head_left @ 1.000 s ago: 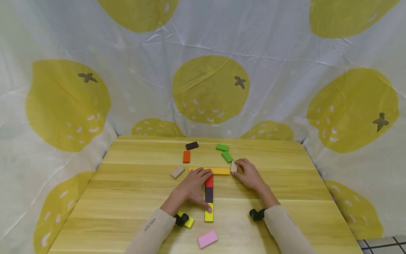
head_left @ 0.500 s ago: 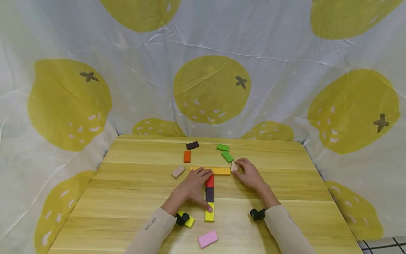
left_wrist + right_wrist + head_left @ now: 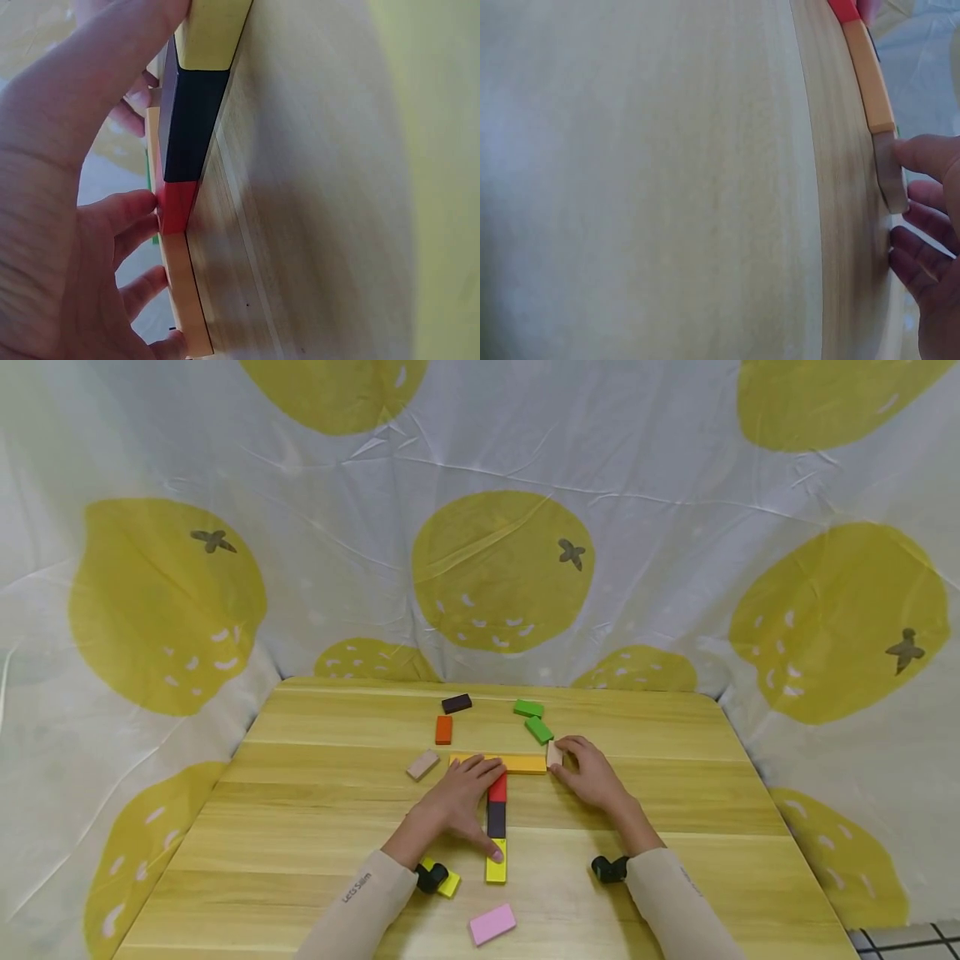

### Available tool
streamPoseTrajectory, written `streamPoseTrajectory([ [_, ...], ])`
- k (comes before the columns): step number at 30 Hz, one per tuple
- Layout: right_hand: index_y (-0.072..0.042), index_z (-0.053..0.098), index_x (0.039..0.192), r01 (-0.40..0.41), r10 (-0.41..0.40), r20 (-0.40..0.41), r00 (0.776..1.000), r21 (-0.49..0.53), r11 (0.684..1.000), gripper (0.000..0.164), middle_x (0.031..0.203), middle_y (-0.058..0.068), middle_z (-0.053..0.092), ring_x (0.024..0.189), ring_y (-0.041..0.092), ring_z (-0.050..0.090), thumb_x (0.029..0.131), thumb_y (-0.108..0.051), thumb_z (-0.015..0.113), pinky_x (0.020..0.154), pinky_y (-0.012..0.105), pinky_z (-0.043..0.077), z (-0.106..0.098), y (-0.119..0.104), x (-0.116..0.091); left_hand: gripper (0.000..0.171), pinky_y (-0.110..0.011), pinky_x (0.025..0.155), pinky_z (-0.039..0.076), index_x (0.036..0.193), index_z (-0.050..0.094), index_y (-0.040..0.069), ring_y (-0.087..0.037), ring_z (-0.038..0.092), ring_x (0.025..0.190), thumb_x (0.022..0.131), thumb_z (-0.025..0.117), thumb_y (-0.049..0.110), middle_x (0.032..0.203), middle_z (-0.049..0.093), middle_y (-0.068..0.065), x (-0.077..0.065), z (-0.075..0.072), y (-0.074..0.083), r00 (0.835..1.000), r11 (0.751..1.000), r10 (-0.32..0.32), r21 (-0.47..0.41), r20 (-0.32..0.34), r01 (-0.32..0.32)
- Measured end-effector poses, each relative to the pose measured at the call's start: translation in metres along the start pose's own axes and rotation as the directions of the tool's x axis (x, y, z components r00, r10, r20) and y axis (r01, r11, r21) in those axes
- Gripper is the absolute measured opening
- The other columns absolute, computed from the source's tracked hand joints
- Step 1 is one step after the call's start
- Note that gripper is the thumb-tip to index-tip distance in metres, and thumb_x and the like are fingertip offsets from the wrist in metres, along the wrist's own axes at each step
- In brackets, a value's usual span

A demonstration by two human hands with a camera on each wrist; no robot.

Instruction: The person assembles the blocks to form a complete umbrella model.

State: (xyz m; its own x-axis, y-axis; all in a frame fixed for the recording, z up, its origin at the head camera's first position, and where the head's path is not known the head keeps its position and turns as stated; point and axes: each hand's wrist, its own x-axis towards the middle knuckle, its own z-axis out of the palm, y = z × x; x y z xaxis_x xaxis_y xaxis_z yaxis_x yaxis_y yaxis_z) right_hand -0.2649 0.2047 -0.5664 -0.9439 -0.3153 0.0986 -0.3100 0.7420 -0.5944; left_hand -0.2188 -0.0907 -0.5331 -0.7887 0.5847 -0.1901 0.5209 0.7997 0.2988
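Note:
My left hand (image 3: 457,802) rests spread over a T of flat blocks. Its fingertips touch the orange bar (image 3: 525,765) and the red block (image 3: 497,787), while the thumb lies on the yellow block (image 3: 496,870) at the stem's near end. Between red and yellow sits a dark block (image 3: 193,127). Part of the orange bar is hidden under the fingers. At the bar's right end, my right hand (image 3: 590,774) pinches a beige block (image 3: 553,754) between thumb and fingers. That block lies against the bar's end in the right wrist view (image 3: 887,169).
Two green blocks (image 3: 537,729) lie just beyond the beige one. An orange-red block (image 3: 444,730), a dark block (image 3: 457,703) and another beige block (image 3: 422,765) lie at back left. A pink block (image 3: 492,925) is nearest; another yellow block (image 3: 450,883) is partly under the left wrist camera.

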Motion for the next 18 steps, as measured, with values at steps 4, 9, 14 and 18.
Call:
streamPoseTrajectory([
  [4,-0.003,0.058,0.144,0.006,-0.006,-0.004,1.000,0.005,1.000,0.052,0.149,0.018,0.053,0.138,0.040,0.051,0.100,-0.029,0.069,0.113,0.056,0.045,0.0011,0.0003,-0.0003,0.143,-0.062,0.127,0.017,0.165,0.025,0.022,-0.030,0.018,0.160,0.051,0.077,0.090,0.172,0.024,0.003,0.0002,0.0000,-0.0001,1.000,1.000,-0.002,0.005,0.004,0.002],
  [9,-0.002,0.057,0.144,0.019,-0.019,-0.013,1.000,0.001,1.000,0.052,0.149,0.019,0.053,0.138,0.040,0.051,0.100,-0.027,0.069,0.113,0.057,0.045,0.0012,0.0002,-0.0008,0.142,-0.062,0.127,0.017,0.166,0.025,0.022,-0.031,0.017,0.160,0.052,0.078,0.089,0.173,0.022,0.003,-0.0001,-0.0007,0.0005,1.000,1.000,-0.001,0.009,0.004,0.001],
  [14,-0.002,0.057,0.144,0.019,-0.019,-0.018,1.000,0.007,1.000,0.052,0.149,0.019,0.053,0.138,0.041,0.051,0.099,-0.026,0.070,0.113,0.057,0.045,0.0009,-0.0006,-0.0012,0.141,-0.062,0.127,0.018,0.165,0.026,0.022,-0.032,0.017,0.160,0.053,0.079,0.088,0.173,0.021,0.004,0.0003,-0.0015,0.0017,1.000,1.000,-0.004,0.006,0.006,0.004],
  [18,-0.002,0.057,0.144,0.017,-0.017,-0.014,1.000,0.008,1.000,0.053,0.149,0.019,0.053,0.139,0.040,0.051,0.100,-0.027,0.070,0.113,0.057,0.045,0.0012,-0.0014,-0.0018,0.141,-0.062,0.127,0.019,0.165,0.026,0.023,-0.032,0.017,0.160,0.052,0.079,0.089,0.173,0.022,0.004,0.0005,-0.0013,0.0019,1.000,1.000,-0.011,0.019,0.011,0.011],
])
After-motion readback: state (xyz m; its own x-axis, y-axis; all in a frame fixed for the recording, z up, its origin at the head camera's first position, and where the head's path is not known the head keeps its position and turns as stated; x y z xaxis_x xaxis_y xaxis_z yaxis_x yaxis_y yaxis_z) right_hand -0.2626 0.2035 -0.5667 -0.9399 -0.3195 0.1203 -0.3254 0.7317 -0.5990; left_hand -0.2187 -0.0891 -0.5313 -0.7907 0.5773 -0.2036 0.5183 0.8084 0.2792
